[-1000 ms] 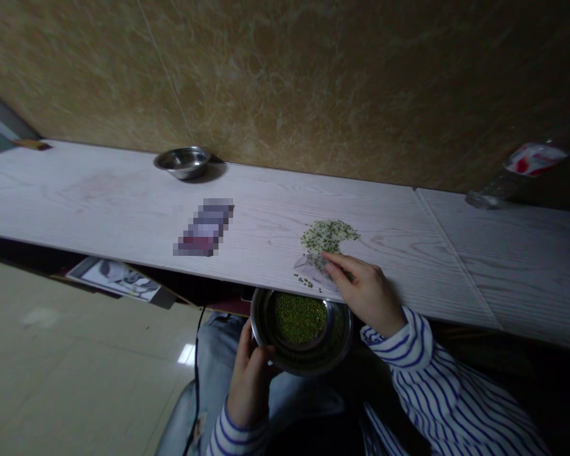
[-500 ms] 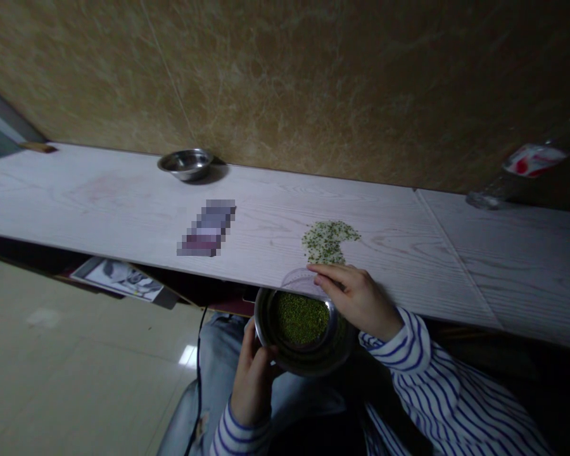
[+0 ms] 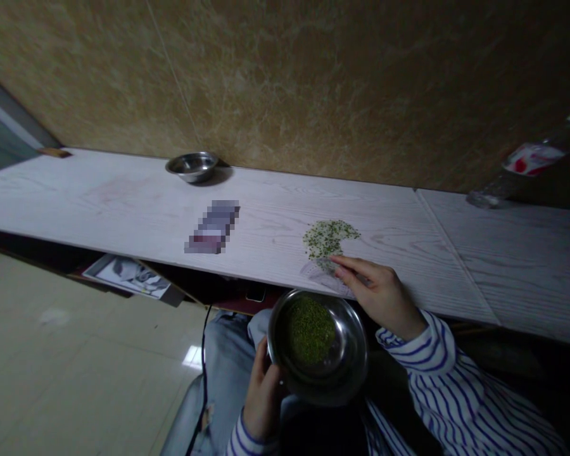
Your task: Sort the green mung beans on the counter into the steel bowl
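Observation:
My left hand (image 3: 263, 394) grips the left rim of a steel bowl (image 3: 356, 342), which sits over my lap just below the table edge. Green mung beans (image 3: 312, 330) cover part of the bowl's bottom. Pinched between the thumb and fingers of my right hand (image 3: 379, 290) is a clear, half-round plastic protractor (image 3: 317, 271). It lies low over the table's front edge, at the near side of a patch of scattered mung beans (image 3: 330, 235). Part of the protractor is hidden behind my fingers.
A smaller steel bowl (image 3: 192, 167) stands by the wall, and a blurred-out phone-like object (image 3: 213, 227) lies on the white table (image 3: 266, 253). At the far right is a clear plastic bottle (image 3: 532, 159). An open drawer (image 3: 130, 277) juts out below the table's left part.
The protractor went toward the bowl at the edge, then back right to the scattered beans. The bowl has moved down and right, away from the table edge.

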{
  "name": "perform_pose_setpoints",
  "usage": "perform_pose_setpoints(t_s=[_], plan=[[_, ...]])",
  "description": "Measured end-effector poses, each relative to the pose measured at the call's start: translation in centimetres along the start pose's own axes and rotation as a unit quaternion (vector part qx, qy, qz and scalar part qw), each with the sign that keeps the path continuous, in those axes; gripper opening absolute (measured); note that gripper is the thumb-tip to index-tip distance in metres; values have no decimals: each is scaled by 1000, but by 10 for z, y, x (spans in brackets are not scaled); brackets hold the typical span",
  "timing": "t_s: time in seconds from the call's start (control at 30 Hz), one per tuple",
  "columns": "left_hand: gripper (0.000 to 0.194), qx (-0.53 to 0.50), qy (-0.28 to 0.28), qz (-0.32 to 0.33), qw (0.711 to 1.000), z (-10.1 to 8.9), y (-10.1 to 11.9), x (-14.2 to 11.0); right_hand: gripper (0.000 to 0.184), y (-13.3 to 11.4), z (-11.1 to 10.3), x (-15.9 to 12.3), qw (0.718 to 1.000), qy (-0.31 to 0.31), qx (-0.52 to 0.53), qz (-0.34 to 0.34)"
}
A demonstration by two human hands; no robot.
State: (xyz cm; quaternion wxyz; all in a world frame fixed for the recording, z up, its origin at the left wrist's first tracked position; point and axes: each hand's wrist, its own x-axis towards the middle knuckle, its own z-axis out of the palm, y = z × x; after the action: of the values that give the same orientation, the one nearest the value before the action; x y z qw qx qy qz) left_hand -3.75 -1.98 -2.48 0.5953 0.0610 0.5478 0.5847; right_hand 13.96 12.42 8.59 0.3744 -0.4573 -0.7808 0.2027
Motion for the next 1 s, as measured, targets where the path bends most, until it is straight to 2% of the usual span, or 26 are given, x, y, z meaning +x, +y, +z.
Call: perform_pose_setpoints(t_s=[0.23, 0.63, 0.77, 0.9, 1.0], plan=[[74, -23, 30, -19, 999, 1, -7, -1, 27, 12, -11, -6, 999, 37, -2, 25], [73, -3, -20, -12, 1000, 7, 12, 3, 31, 34, -35, -11, 992, 87, 10, 94], [69, 15, -10, -10, 1000, 8, 18, 5, 32, 37, -40, -10, 988, 104, 16, 110], [64, 32, -3, -5, 999, 10, 16, 6, 31, 40, -42, -9, 989, 103, 19, 107], [68, 42, -9, -19, 999, 12, 10, 5, 30, 45, -43, -12, 992, 80, 4, 94]])
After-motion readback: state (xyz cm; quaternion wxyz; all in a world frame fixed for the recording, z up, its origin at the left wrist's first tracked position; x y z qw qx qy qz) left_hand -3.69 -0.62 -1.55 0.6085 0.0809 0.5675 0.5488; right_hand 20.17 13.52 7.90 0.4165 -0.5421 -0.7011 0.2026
